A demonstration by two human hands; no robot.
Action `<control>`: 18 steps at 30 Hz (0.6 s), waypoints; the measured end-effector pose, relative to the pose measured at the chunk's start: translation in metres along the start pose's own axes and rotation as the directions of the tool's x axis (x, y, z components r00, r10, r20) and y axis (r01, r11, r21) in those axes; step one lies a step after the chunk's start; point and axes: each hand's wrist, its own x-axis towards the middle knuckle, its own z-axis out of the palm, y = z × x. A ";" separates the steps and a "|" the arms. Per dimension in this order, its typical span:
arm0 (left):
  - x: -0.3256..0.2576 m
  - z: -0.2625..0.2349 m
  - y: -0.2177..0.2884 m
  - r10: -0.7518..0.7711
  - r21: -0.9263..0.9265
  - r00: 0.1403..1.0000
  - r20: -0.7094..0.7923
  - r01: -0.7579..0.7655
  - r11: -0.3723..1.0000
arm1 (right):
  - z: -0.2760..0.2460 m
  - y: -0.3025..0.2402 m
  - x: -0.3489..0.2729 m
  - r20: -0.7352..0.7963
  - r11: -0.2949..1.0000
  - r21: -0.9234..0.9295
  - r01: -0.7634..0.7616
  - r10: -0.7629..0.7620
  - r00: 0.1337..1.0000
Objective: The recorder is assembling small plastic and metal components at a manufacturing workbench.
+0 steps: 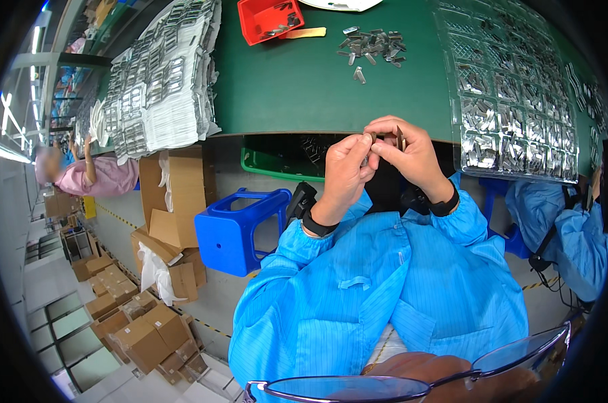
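Note:
My left hand [344,169] and my right hand [417,158] meet fingertip to fingertip just in front of the green table's near edge. A thin, flat dark metal piece [401,139] sticks up between the fingers of my right hand. The left thumb and fingers pinch together against the right fingertips; the small item there is mostly covered, so I cannot make it out. Farther back on the table lies a loose pile of small shiny metal pieces [376,47], with a couple lying nearer to me.
A red bin [251,25] with metal pieces stands beside a yellowish strip [305,33]. Stacked trays [176,121] rise at left; a clear compartment tray [458,127] of metal pieces lies right. Below are a green crate [277,168], a blue stool [223,235] and cartons [183,195]. Co-workers sit both sides.

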 end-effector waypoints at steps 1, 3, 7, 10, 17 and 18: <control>0.000 0.000 0.000 0.023 0.067 0.999 -0.024 -0.021 0.998 | 0.001 0.000 0.001 -0.001 1.000 0.000 -0.001 0.001 1.000; -0.001 -0.002 0.001 0.019 0.135 1.000 -0.007 -0.018 0.991 | 0.004 0.001 0.003 -0.049 0.993 -0.074 0.093 -0.097 0.994; -0.003 -0.006 0.003 -0.049 0.141 0.998 0.028 0.045 0.989 | 0.002 -0.007 0.004 -0.010 0.999 0.001 -0.050 0.050 0.999; -0.004 -0.003 0.009 -0.129 -0.021 0.989 0.075 0.131 0.991 | 0.000 -0.003 0.004 -0.006 0.993 0.051 -0.111 0.111 0.994; -0.001 -0.003 0.006 -0.149 -0.096 0.985 0.084 0.157 0.983 | 0.000 0.006 0.003 -0.050 0.995 0.080 -0.054 0.058 0.997; 0.000 -0.003 0.005 -0.148 -0.106 0.984 0.098 0.158 0.982 | -0.001 0.006 0.003 -0.059 0.998 0.055 -0.026 0.029 0.998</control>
